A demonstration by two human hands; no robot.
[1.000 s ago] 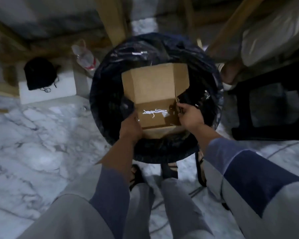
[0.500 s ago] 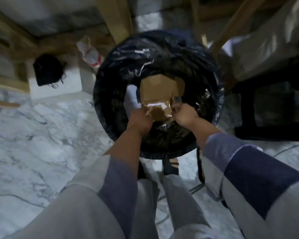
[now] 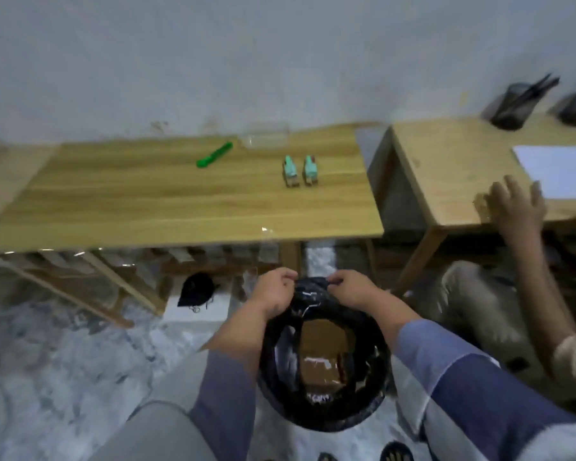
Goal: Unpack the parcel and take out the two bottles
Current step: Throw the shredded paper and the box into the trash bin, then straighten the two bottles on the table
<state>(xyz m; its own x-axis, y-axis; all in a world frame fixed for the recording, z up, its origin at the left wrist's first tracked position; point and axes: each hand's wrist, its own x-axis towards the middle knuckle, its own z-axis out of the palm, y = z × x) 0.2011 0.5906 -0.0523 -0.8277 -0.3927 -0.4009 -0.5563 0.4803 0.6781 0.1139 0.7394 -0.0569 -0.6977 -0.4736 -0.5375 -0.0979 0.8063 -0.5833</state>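
Two small bottles with mint-green tops, one beside the other, stand upright on the wooden table. The brown cardboard parcel box lies inside a round bin lined with a black plastic bag on the floor below me. My left hand and my right hand each pinch the far rim of the black bag, fingers closed on the plastic.
A green cutter and a clear plastic container lie on the table. A second wooden table at right carries white paper and black pen holders; another person's hand rests on its edge. A black pouch sits on a white box.
The box has gone from my hands down into the bin. Both hands moved to the far rim of the black bag, and my head lifted, bringing the tables into view.
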